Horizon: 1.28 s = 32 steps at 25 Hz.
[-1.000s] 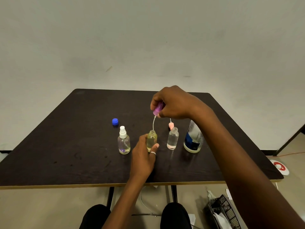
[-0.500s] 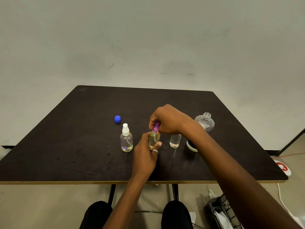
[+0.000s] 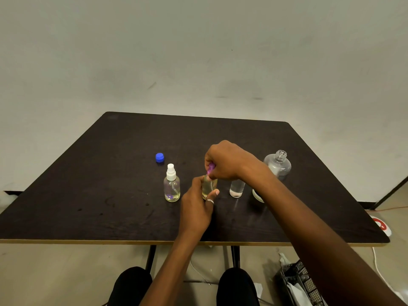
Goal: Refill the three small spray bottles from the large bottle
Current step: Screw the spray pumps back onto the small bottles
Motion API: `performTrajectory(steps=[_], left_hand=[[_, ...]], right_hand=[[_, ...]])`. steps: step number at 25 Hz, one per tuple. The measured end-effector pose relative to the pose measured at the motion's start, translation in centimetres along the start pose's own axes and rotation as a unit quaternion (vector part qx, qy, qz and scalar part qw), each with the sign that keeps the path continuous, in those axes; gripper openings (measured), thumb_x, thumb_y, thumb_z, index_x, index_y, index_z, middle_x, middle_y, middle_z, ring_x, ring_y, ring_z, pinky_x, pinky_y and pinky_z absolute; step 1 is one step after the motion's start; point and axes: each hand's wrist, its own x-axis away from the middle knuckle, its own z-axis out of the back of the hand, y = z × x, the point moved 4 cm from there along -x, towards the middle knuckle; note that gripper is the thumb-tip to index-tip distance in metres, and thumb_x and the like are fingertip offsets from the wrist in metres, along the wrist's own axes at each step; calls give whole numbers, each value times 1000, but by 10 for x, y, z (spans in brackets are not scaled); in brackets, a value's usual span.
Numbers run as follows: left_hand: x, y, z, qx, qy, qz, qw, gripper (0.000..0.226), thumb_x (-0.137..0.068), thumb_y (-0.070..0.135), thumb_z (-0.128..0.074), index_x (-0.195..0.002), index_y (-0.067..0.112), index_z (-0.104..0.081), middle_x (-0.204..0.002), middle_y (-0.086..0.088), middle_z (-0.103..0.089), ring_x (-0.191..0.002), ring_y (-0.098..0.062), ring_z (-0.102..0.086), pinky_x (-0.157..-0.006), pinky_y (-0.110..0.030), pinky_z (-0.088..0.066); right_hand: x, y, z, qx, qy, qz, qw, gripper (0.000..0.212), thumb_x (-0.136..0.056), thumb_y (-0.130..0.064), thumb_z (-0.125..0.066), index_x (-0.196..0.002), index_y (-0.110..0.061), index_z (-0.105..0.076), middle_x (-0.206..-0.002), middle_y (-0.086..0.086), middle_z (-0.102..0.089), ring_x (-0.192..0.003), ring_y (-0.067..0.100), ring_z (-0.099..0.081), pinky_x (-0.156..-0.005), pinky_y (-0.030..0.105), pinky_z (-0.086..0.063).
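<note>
Below the near edge of the counter [image 3: 88,195]: knees tucked under, a dark mesh basket [image 3: 302,281] on the floor to the right. Just past that edge, holding the middle spray bottle [image 3: 209,186] upright with the left hand [image 3: 196,208], grip narrow, thumb and fingers curled round the yellowish glass. Directly above, pinching the purple spray cap [image 3: 211,167] in the right hand [image 3: 225,161], grip closed on it, cap at the bottle's neck.

Step in hand, by the look of it: closing the second bottle after filling.

In one row across the counter's middle: a white-capped spray bottle [image 3: 171,188] to the left, just beside the left hand, and a clear small bottle [image 3: 237,188] to the right, top hidden behind the right wrist, capped or uncapped impossible to tell. Toward the right edge, half behind the forearm: the large bottle [image 3: 277,165], upright, mouth open. Farthest back, left of centre, well apart from that bottle: a blue cap [image 3: 159,157].

Next, probably: twisting the purple cap tight while bracing the glass, then turning to the clear bottle. Calls for keeping the cap square on the neck and the light bottle from tipping.
</note>
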Motion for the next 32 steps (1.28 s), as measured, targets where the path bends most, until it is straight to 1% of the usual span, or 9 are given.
performTrajectory(steps=[3, 7, 10, 13, 16, 20, 23, 25, 32], left_hand=[[0, 0, 0, -5, 2, 6, 1000, 26, -93, 28, -68, -114, 20, -54, -91, 4, -68, -78, -7, -64, -64, -16, -44], [0, 0, 0, -5, 4, 11, 1000, 21, -93, 28, -69, -103, 25, -52, -78, 12, -59, -67, 2, -57, -58, -7, -39], [-1, -1, 0, -1, -1, 14, 1000, 23, -93, 27, -69, -108, 23, -53, -83, 10, -63, -70, -1, -59, -60, -8, -42], [-1, -1, 1, 2, -1, 15, 1000, 27, -93, 28, -69, -114, 22, -54, -92, 6, -68, -79, -5, -64, -65, -14, -47], [0, -1, 1, 9, -4, 26, 1000, 30, -92, 29, -69, -118, 24, -54, -102, 7, -70, -91, -5, -67, -76, -23, -55], [-1, -2, 0, 2, -9, 32, 999, 29, -92, 30, -69, -117, 27, -53, -104, 8, -69, -93, -3, -66, -79, -23, -55], [-1, -2, 0, 4, -10, 37, 999, 30, -92, 30, -69, -117, 28, -53, -103, 8, -70, -93, -4, -66, -79, -25, -55], [-1, -3, 0, 4, -10, 36, 999, 30, -92, 29, -70, -117, 28, -52, -101, 8, -69, -91, -3, -66, -78, -26, -56], [0, -4, -1, 18, -4, 15, 1000, 29, -92, 21, -70, -116, 20, -54, -99, 5, -71, -86, -7, -67, -73, -30, -56]], right_hand=[[0, 4, -5, 23, 31, -37, 999, 33, -82, -40, -71, -63, -20, -53, -59, -4, -52, -56, 12, -54, -52, 22, -41], [5, 4, -7, 63, 86, -77, 991, 55, -80, -62, -62, -50, -22, -38, -50, -3, -44, -46, 11, -45, -47, 26, -38], [7, 3, -6, 66, 72, -86, 991, 57, -80, -69, -57, -53, -21, -42, -52, -2, -47, -49, 12, -49, -54, 31, -50], [8, 7, 0, 6, 16, -35, 999, 35, -83, -54, -65, -83, -19, -66, -79, -1, -66, -71, 14, -60, -70, 33, -55], [10, 2, 10, -12, -24, 54, 998, 32, -84, -21, -71, -115, -20, -67, -108, -5, -67, -91, 10, -60, -76, 21, -44], [8, -1, 10, -13, -35, 64, 997, 26, -84, -6, -68, -108, -16, -71, -106, -4, -69, -90, 8, -61, -77, 18, -45], [8, 4, 5, -41, -28, 46, 998, 20, -84, -8, -68, -102, -15, -71, -94, -6, -66, -82, 7, -60, -69, 13, -44], [10, 7, -1, -65, -15, 23, 997, 15, -85, -13, -68, -99, -15, -68, -90, -5, -64, -81, 10, -59, -69, 17, -45], [22, 13, -28, -146, 107, -103, 978, 2, -86, -20, -65, -86, -18, -65, -82, -3, -61, -75, 14, -57, -66, 26, -47]])
